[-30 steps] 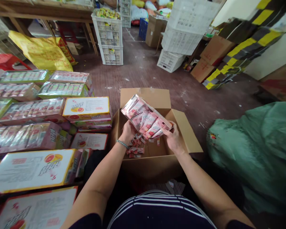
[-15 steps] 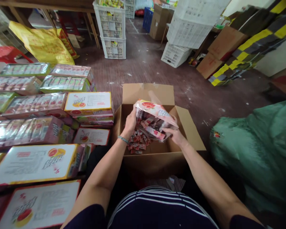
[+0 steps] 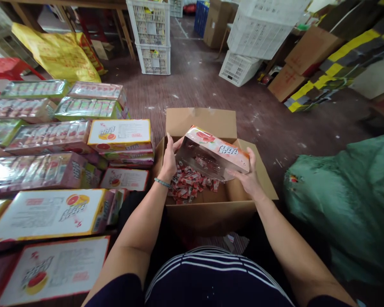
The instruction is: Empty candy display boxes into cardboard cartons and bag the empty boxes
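Observation:
My right hand [image 3: 250,177] grips the right end of a printed candy display box [image 3: 224,147] with a fruit picture and a clear plastic window. The box is tilted above an open carton, its window facing me and down, with only a few packets visible inside. At its left end is my left hand [image 3: 169,160], fingers stretched out and spread, the nearest ones at the box edge. Small red-and-white packets [image 3: 192,183] lie heaped in the left part of the cardboard carton [image 3: 211,209]. The box hides part of the carton's inside.
Stacked display boxes [image 3: 48,213] fill the left side. A green sack [image 3: 342,192] bulges at the right. White plastic crates [image 3: 153,55], a yellow bag [image 3: 56,53], a red stool [image 3: 6,68] and brown cartons [image 3: 312,51] stand farther back on the floor.
Most packets have dropped from the display box, and the heap in the carton has grown. The box and my right hand have shifted right; my left hand's fingers have spread from the box's side.

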